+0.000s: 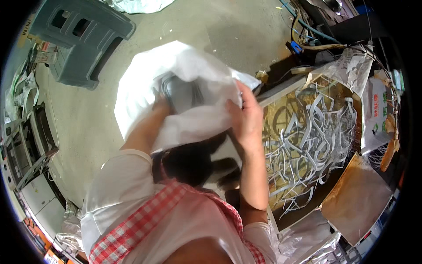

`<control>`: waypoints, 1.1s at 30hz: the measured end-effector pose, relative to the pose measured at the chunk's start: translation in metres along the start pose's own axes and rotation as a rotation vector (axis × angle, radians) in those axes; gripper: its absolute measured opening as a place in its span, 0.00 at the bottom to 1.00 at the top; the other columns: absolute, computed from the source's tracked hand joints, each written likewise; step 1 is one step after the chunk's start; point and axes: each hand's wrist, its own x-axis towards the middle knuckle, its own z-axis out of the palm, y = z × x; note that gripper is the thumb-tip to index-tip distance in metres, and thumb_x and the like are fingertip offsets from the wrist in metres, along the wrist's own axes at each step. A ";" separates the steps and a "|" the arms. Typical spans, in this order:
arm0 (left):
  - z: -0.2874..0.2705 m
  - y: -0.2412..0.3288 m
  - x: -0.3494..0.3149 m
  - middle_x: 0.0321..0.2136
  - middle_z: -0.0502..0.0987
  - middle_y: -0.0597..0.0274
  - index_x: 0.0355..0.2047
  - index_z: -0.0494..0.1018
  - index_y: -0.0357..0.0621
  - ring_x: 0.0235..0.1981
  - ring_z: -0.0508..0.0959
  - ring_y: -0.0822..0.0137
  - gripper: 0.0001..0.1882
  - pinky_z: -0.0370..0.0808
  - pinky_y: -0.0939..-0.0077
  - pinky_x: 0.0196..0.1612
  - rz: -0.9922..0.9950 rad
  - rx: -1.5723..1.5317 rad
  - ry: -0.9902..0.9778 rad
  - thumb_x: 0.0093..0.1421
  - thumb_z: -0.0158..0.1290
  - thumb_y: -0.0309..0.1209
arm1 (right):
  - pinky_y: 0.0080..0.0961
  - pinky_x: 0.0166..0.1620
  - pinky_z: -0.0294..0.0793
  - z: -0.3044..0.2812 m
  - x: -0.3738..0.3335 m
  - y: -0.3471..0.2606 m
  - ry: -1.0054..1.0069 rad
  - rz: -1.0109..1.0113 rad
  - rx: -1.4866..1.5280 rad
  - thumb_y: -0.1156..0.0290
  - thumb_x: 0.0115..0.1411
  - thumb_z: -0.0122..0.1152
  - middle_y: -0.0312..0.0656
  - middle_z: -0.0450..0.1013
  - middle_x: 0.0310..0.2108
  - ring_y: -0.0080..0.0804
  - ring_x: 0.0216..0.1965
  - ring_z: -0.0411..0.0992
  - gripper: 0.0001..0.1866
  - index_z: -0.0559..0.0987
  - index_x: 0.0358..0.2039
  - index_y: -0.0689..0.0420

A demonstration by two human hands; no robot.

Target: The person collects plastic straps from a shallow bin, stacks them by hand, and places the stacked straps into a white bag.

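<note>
A large white bag stands before me with its mouth spread wide. Inside lie smooth grey pieces, seemingly a stack of rounded parts; their exact kind is not clear. My left hand reaches into the mouth at the left side of these pieces; its fingers are blurred and partly hidden, so I cannot tell whether it grips them. On the right, my right hand pinches the bag's rim, thumb inside the mouth and fingers along the outer side.
To the right, a cardboard box holds many curled grey strips; its brown flap folds outward. A dark grey plastic step stool lies at the upper left. Hoses and cables run along the upper right.
</note>
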 end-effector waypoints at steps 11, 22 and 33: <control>-0.036 0.070 -0.012 0.51 0.63 0.49 0.55 0.55 0.37 0.47 0.66 0.53 0.32 0.65 0.63 0.47 0.072 -0.079 0.055 0.54 0.50 0.42 | 0.21 0.45 0.66 -0.016 0.012 0.005 0.115 -0.068 0.131 0.74 0.53 0.51 0.42 0.71 0.43 0.29 0.43 0.69 0.22 0.68 0.51 0.58; -0.033 0.212 -0.140 0.37 0.73 0.59 0.48 0.64 0.32 0.37 0.72 0.71 0.20 0.69 0.82 0.42 0.794 -0.139 -0.201 0.57 0.51 0.28 | 0.32 0.51 0.66 -0.082 -0.117 0.145 -0.049 0.225 -0.277 0.55 0.54 0.55 0.52 0.69 0.46 0.43 0.49 0.67 0.29 0.66 0.51 0.59; 0.097 0.286 -0.307 0.20 0.72 0.63 0.32 0.69 0.34 0.23 0.70 0.74 0.11 0.67 0.84 0.33 0.674 -0.183 -0.885 0.59 0.47 0.32 | 0.38 0.41 0.71 -0.188 -0.297 0.361 0.796 1.140 -0.552 0.61 0.47 0.58 0.51 0.73 0.39 0.42 0.42 0.72 0.21 0.73 0.40 0.62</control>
